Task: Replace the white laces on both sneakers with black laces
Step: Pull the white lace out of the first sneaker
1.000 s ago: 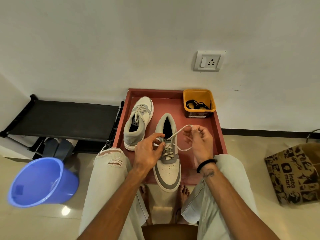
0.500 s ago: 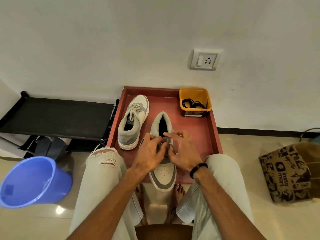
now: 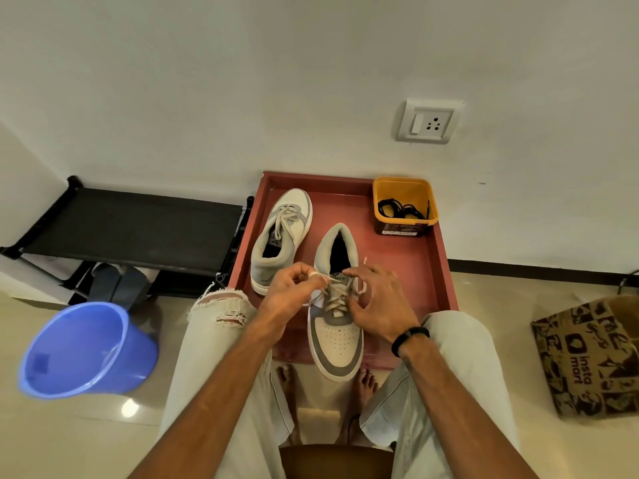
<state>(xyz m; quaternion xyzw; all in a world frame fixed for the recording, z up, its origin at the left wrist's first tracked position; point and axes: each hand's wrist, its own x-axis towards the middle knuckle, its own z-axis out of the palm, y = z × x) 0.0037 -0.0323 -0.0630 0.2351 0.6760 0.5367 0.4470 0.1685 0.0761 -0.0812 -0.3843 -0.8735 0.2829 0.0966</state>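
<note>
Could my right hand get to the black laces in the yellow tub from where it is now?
Probably yes. The right hand is pinching the white lace on the near sneaker, and the yellow tub stands open-topped beyond it, with only bare red tray between. It must let go first.

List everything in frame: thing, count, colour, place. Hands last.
sneakers: 2, white and grey, on tray; near one being unlaced, far one laced
white laces: on both sneakers
tray: 1, red, against wall
tub: 1, yellow, tray's far right corner
black laces: bundle, in tub
bucket: 1, blue, floor left
rack: 1, black, left of tray
paper bag: 1, brown printed, floor right
socket: 1, white, wall
left hand: pinches white lace
right hand: fingers at laces, black wristband
</note>
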